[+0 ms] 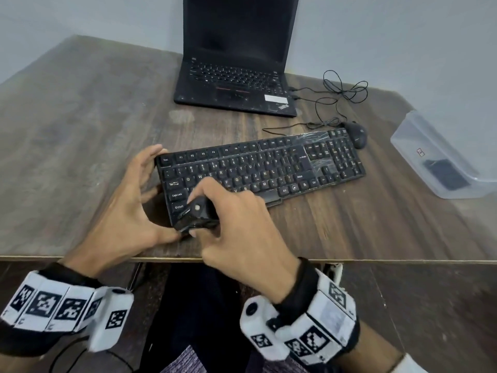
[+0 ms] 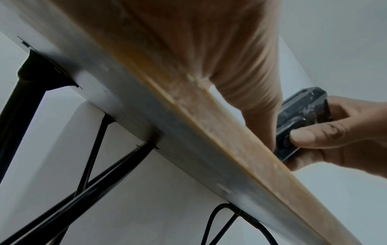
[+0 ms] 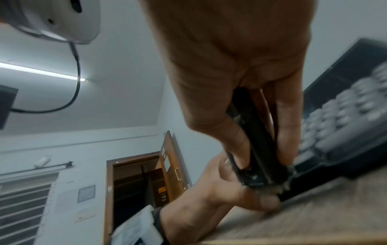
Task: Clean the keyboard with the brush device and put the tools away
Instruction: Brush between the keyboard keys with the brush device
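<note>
A black keyboard [image 1: 269, 168] lies slanted on the wooden table [image 1: 80, 130]. My left hand [image 1: 126, 205] holds its left end, with fingers round the far corner and the thumb at the near corner. My right hand [image 1: 236, 227] grips the black brush device [image 1: 196, 215], which sits on the keyboard's near-left corner by the Shift key. In the right wrist view the fingers of the right hand [image 3: 240, 66] clamp the brush device [image 3: 259, 149] against the keyboard [image 3: 345, 116]. The left wrist view shows the left hand [image 2: 209, 49] from below the table edge, and the brush device [image 2: 299, 119].
An open black laptop [image 1: 236, 65] stands at the back. A wired mouse [image 1: 356, 134] and a loose cable [image 1: 341, 90] lie beyond the keyboard's right end. A clear plastic box [image 1: 419, 141] holding a dark item sits at the right. The table's front edge [image 1: 376, 261] is close.
</note>
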{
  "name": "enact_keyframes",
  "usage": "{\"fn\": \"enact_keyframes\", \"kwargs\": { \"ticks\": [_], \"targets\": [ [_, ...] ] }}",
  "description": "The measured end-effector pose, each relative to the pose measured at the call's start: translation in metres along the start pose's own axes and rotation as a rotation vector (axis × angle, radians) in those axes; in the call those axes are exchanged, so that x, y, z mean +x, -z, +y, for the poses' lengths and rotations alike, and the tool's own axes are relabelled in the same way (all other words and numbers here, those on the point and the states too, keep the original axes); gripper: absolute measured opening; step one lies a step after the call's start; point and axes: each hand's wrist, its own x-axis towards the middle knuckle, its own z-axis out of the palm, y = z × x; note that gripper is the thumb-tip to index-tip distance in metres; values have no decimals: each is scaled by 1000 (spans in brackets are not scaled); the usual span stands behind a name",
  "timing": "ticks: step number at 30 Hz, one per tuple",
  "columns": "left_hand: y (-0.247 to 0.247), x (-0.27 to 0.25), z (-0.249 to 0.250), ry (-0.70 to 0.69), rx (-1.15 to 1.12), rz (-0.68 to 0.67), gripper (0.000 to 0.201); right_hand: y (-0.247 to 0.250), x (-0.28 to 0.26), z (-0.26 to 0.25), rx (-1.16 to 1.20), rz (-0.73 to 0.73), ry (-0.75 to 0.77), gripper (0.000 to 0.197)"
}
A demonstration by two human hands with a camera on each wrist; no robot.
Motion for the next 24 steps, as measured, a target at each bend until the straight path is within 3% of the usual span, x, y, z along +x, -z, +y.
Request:
{"fn": "enact_keyframes", "kwargs": {
  "ticks": [3, 9, 12, 15, 20, 22, 24],
  "targets": [
    [0, 0, -1, 9, 39, 3, 137, 17, -4, 23, 30, 32, -61, 40],
    [0, 1, -3, 39, 42, -3, 135, 92, -28, 117, -205, 284, -407, 37],
    [1, 1, -4, 44, 46, -1, 135, 112, -25, 142, -255, 327, -496, 36],
    [1, 1, -3, 52, 46, 0, 134, 107, -14, 129, -222, 300, -421, 36],
    [1, 0, -1, 42, 33, 2, 134, 62, -5, 69, -63, 10, -131, 37],
    [1, 0, 1, 45, 33, 1, 133, 66, 1, 69, -101, -27, -107, 37],
    [0, 0, 1, 40, 20, 4, 130, 86, 7, 91, -169, 29, -181, 37]
  ]
}}
